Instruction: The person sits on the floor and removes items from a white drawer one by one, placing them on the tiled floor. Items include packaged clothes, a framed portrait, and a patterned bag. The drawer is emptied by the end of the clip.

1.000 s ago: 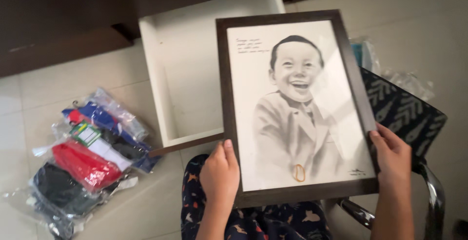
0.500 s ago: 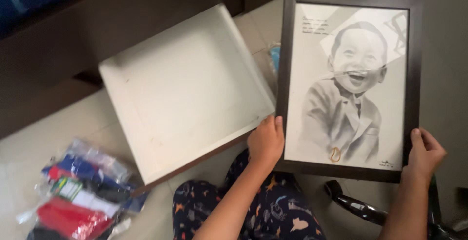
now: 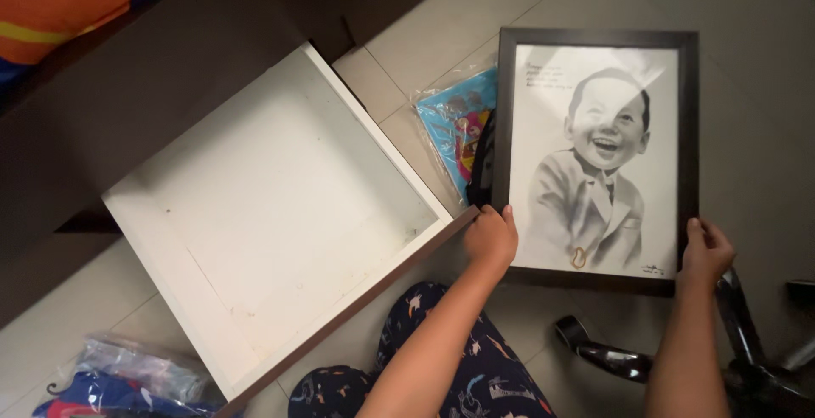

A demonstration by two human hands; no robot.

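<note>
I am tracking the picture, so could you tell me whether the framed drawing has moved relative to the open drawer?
Yes. The framed drawing has gone rightward, off the white drawer.

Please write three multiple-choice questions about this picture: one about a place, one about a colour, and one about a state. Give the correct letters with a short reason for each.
1. Where is the framed portrait relative to the open drawer?
A. inside it
B. to its right
C. under it

2. What colour is the drawer's inside?
A. white
B. red
C. green

3. How is the portrait held?
A. by one hand only
B. by no hand
C. by both hands at its lower corners

Answers:
1 B, the frame is over the floor tiles, right of the drawer.
2 A, its bottom and walls are white.
3 C, the left hand and right hand grip the lower corners.
</note>
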